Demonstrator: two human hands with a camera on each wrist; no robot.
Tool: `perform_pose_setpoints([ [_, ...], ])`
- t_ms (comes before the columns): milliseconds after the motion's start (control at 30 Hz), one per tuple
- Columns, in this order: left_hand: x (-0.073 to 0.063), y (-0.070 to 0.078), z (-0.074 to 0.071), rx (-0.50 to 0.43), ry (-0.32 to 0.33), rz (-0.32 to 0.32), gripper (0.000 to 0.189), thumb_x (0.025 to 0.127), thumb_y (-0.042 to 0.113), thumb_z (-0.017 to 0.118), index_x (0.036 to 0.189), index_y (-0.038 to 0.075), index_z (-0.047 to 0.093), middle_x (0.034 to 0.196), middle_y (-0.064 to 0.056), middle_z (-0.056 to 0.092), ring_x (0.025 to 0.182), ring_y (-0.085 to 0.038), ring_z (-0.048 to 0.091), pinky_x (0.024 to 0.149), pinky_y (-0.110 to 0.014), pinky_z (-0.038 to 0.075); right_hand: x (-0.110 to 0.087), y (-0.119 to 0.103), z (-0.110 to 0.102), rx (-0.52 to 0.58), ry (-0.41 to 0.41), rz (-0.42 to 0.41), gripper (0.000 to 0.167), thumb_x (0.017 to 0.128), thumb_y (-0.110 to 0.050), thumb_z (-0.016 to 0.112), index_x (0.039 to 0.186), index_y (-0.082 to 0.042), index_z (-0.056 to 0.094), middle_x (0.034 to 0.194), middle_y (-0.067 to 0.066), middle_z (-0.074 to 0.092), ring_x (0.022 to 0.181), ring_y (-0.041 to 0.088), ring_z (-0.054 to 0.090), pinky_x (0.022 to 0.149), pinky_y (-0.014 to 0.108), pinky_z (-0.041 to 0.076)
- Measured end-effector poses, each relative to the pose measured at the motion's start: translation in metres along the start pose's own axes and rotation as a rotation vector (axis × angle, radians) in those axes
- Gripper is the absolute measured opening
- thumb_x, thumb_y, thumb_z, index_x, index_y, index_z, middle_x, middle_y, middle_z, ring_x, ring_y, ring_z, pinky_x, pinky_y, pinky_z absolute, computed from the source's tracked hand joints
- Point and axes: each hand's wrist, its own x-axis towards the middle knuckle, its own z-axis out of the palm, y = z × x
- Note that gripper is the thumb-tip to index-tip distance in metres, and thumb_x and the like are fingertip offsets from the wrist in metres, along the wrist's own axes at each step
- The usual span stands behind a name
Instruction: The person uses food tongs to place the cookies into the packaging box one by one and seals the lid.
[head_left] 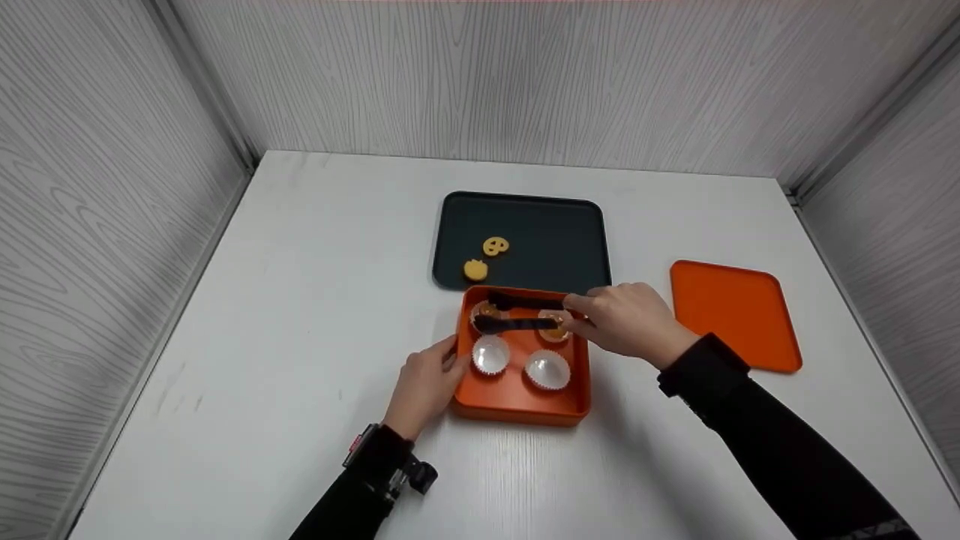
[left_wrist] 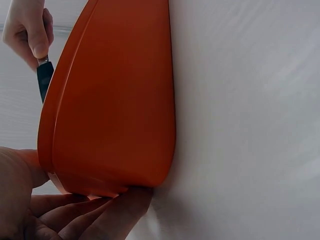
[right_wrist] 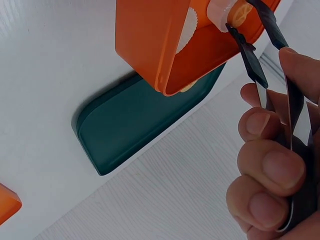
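Note:
My right hand (head_left: 630,319) holds a pair of black-tipped tongs (head_left: 517,325) with metal shanks, reaching across the orange box (head_left: 517,401). In the right wrist view the tong tips sit at either side of a round biscuit (right_wrist: 239,14) in a white paper cup (right_wrist: 218,15). Whether they touch it I cannot tell. Another biscuit (head_left: 555,327) lies in the cup at the box's far right. Two paper cups nearer me, left (head_left: 490,354) and right (head_left: 547,369), hold nothing visible. My left hand (head_left: 424,382) grips the box's left side, thumb near the rim, fingers along the outer wall.
Behind the box lies a dark green tray (head_left: 555,240) bearing a pretzel-shaped biscuit (head_left: 496,246) and a fruit-shaped biscuit (head_left: 475,270). A flat orange tray or lid (head_left: 735,315) lies at the right, near my right forearm. Grey panels (head_left: 480,82) enclose the white table (head_left: 300,300).

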Motion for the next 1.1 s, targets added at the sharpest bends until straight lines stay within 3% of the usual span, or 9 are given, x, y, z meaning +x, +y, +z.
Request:
perform_pose_setpoints([
  [533,0.000,0.000,0.000,-0.017,-0.009,-0.005,0.049,0.103,0.025,0.062,0.146,0.004,0.056,0.140,-0.016,0.062,0.130,-0.027,0.059,0.109,-0.044,0.049,0.002,0.001,0.000,-0.008,-0.026,0.053,0.037,0.096,-0.039,0.072,0.118,-0.010,0.074,0.060,0.000,0.053,0.049,0.016,0.046,0.044,0.025,0.041],
  [967,-0.001,0.002,0.000,-0.030,0.001,-0.029,0.051,0.101,0.025,0.063,0.146,0.003,0.055,0.142,-0.016,0.061,0.132,-0.027,0.057,0.110,-0.044,0.047,-0.005,0.007,-0.008,0.011,0.069,0.034,0.031,0.093,-0.035,0.076,0.113,-0.011,0.074,0.066,0.003,0.063,0.050,0.017,0.052,0.043,0.025,0.041],
  [1100,0.000,0.001,0.000,-0.029,-0.001,-0.028,0.050,0.102,0.025,0.063,0.146,0.002,0.055,0.142,-0.016,0.061,0.132,-0.027,0.057,0.110,-0.044,0.047,-0.006,0.011,-0.008,0.035,0.076,0.054,0.032,0.095,-0.035,0.074,0.115,-0.011,0.074,0.079,0.007,0.073,0.056,0.020,0.060,0.046,0.027,0.045],
])
